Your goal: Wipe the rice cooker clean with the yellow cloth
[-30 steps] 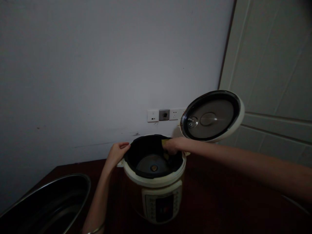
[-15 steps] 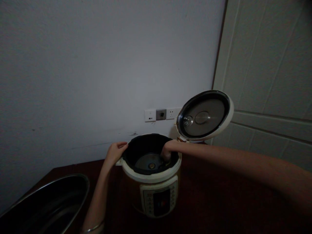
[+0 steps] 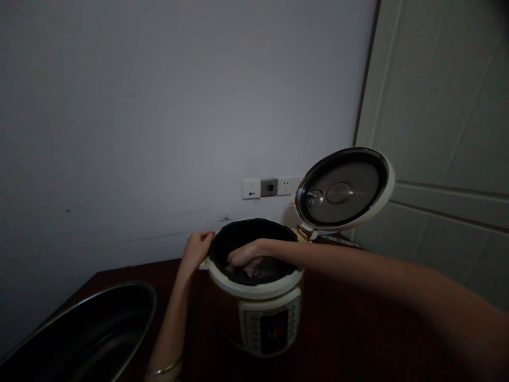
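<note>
Gripping the cooker's [image 3: 254, 297] upper left rim, the left hand [image 3: 198, 249] has its fingers curled over the cream edge and closed on it; a bangle [image 3: 164, 367] sits on that wrist. Inside the dark cavity, the right hand [image 3: 244, 258] reaches down with fingers bunched together, knuckles up, close over the heating plate [image 3: 265, 271]. Whether those fingers hold anything cannot be told; the light is dim and the palm is hidden.

Cooker: 1 unit, cream body, upright on the table [image 3: 350, 329], near the wall [image 3: 159, 106]. Control panel [image 3: 272, 331] faces the camera, with a small red light at its centre. Lid [image 3: 344, 189] hinged at back right, standing open and tilted, metal inner face toward the viewer.

Basin [image 3: 99, 329]: 1, large, dark metal, at the table's left front, well apart from the cooker.

Sockets [image 3: 270, 187]: a row of 3 plates on the wall, just behind the cooker and left of the lid.

Door [image 3: 445, 116]: pale panelled, at the right, behind the lid.
</note>
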`<state>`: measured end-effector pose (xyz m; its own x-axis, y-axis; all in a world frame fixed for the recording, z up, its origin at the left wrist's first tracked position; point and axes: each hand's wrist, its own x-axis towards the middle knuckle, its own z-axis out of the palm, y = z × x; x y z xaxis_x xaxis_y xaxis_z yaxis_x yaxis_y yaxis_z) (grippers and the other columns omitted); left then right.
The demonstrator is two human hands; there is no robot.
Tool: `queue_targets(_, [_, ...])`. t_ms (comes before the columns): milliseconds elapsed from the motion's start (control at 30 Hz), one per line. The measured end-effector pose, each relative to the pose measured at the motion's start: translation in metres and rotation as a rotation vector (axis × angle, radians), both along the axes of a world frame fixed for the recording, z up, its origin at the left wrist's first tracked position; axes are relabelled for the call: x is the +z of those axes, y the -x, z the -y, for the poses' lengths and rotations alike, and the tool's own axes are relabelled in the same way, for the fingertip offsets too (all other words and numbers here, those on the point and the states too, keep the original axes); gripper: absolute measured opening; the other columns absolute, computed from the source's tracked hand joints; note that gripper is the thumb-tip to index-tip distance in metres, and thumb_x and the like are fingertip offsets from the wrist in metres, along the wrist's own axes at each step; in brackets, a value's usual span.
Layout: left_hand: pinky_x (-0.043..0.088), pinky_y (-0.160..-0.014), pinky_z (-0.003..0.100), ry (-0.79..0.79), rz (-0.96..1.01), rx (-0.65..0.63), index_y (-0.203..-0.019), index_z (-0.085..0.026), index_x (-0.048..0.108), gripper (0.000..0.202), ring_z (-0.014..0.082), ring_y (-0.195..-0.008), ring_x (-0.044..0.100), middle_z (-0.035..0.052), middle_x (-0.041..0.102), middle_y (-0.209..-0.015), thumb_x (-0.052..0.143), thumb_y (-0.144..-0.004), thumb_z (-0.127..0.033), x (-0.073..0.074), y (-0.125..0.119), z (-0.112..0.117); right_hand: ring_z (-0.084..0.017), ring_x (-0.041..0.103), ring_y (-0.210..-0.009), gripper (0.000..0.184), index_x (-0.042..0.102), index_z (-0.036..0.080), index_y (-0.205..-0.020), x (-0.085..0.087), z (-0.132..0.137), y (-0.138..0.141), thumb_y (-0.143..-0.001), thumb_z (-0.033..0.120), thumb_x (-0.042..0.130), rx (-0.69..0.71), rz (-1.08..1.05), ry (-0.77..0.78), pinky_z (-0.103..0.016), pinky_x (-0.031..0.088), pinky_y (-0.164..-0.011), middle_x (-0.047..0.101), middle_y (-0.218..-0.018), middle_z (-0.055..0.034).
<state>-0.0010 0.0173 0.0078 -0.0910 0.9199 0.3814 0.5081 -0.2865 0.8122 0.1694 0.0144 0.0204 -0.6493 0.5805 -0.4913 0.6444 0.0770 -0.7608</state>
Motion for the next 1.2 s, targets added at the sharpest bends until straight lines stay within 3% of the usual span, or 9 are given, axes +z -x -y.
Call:
queue_targets(233, [0.046, -0.071, 0.029, 0.01, -0.085, 0.013, -0.082, -0.012, 0.072, 0.037, 0.0237, -0.085, 0.066, 0.0073, 0.073, -0.086, 0.045, -0.074, -0.035, -0.002, 0.0, 0.0, -0.012, 0.06, -0.055, 0.025, 0.054, 0.009, -0.097, 0.009, -0.014, 0.005, -0.092, 0.01, 0.03, -0.401, -0.545, 0.158, -0.025, 0.052, -0.058, 0.063, -0.071, -0.0036])
queue_targets(433, [0.047, -0.078, 0.031, 0.026, -0.091, -0.045, -0.089, -0.011, 0.071, 0.04, 0.0247, -0.093, 0.064, 0.0076, 0.073, -0.093, 0.044, -0.077, -0.037, -0.005, 0.004, -0.003, -0.013, 0.064, -0.064, 0.028, 0.054, 0.005, -0.105, 0.041, -0.013, -0.035, -0.094, 0.015, 0.029, -0.441, -0.712, 0.194, -0.024, 0.052, -0.069, 0.067, -0.082, -0.0097])
queue_targets(600, [0.044, -0.091, 0.031, 0.077, 0.043, -0.012, -0.121, -0.006, 0.057, 0.049, 0.0226, -0.105, 0.062, 0.0168, 0.063, -0.119, 0.047, -0.08, -0.031, -0.007, 0.004, -0.009, -0.015, 0.066, -0.065, 0.025, 0.059, 0.005, -0.099, 0.059, 0.011, -0.069, -0.087, 0.011, 0.039, -0.468, -0.848, 0.248, -0.027, 0.052, -0.073, 0.069, -0.076, -0.0098])
queue_targets(833, [0.028, -0.108, 0.034, -0.096, 0.211, 0.128, -0.122, -0.008, 0.055, 0.047, 0.0259, -0.129, 0.041, 0.0184, 0.048, -0.137, 0.053, -0.081, -0.033, 0.018, -0.017, 0.02, -0.016, 0.064, -0.065, 0.011, 0.064, 0.011, -0.084, 0.059, 0.032, -0.083, -0.079, 0.018, 0.056, -0.433, -0.788, -0.092, -0.029, 0.052, -0.068, 0.07, -0.077, -0.0074])
queue_targets(900, [0.036, -0.103, 0.035, -0.058, 0.387, -0.033, -0.123, -0.009, 0.053, 0.05, 0.0255, -0.123, 0.049, 0.0181, 0.053, -0.132, 0.055, -0.081, -0.035, 0.031, -0.029, 0.032, -0.016, 0.063, -0.066, 0.012, 0.064, 0.013, -0.083, 0.058, 0.035, -0.081, -0.08, 0.023, 0.057, -0.424, -0.735, -0.21, -0.03, 0.051, -0.068, 0.069, -0.078, -0.006])
queue_targets(967, [0.044, -0.093, 0.036, 0.056, 0.5, -0.33, -0.125, -0.01, 0.051, 0.055, 0.0256, -0.112, 0.057, 0.018, 0.059, -0.124, 0.061, -0.077, -0.036, 0.044, -0.043, 0.043, -0.016, 0.062, -0.07, 0.014, 0.063, 0.015, -0.086, 0.059, 0.038, -0.078, -0.082, 0.026, 0.056, -0.369, -0.673, -0.376, -0.03, 0.05, -0.07, 0.069, -0.082, -0.0045])
queue_targets(1067, [0.048, -0.081, 0.033, 0.204, 0.4, -0.679, -0.113, -0.009, 0.06, 0.049, 0.0232, -0.094, 0.063, 0.0159, 0.067, -0.108, 0.068, -0.069, -0.031, 0.06, -0.057, 0.054, -0.017, 0.061, -0.077, 0.018, 0.061, 0.015, -0.088, 0.063, 0.043, -0.077, -0.086, 0.029, 0.05, -0.248, -0.537, -0.74, -0.032, 0.049, -0.073, 0.068, -0.087, -0.0043])
queue_targets(1133, [0.048, -0.076, 0.031, 0.261, 0.247, -0.702, -0.102, -0.008, 0.065, 0.041, 0.0208, -0.084, 0.064, 0.0136, 0.069, -0.098, 0.068, -0.068, -0.031, 0.068, -0.06, 0.058, -0.019, 0.061, -0.079, 0.023, 0.06, 0.015, -0.093, 0.064, 0.047, -0.081, -0.088, 0.033, 0.047, -0.239, -0.408, -1.028, -0.034, 0.048, -0.075, 0.067, -0.088, -0.0064])
queue_targets(1200, [0.048, -0.071, 0.03, 0.269, 0.051, -0.601, -0.095, -0.008, 0.066, 0.035, 0.0195, -0.077, 0.063, 0.0107, 0.07, -0.089, 0.065, -0.069, -0.031, 0.076, -0.061, 0.06, -0.021, 0.062, -0.082, 0.03, 0.057, 0.015, -0.104, 0.063, 0.053, -0.088, -0.089, 0.038, 0.045, -0.288, -0.295, -1.246, -0.036, 0.047, -0.076, 0.067, -0.09, -0.009])
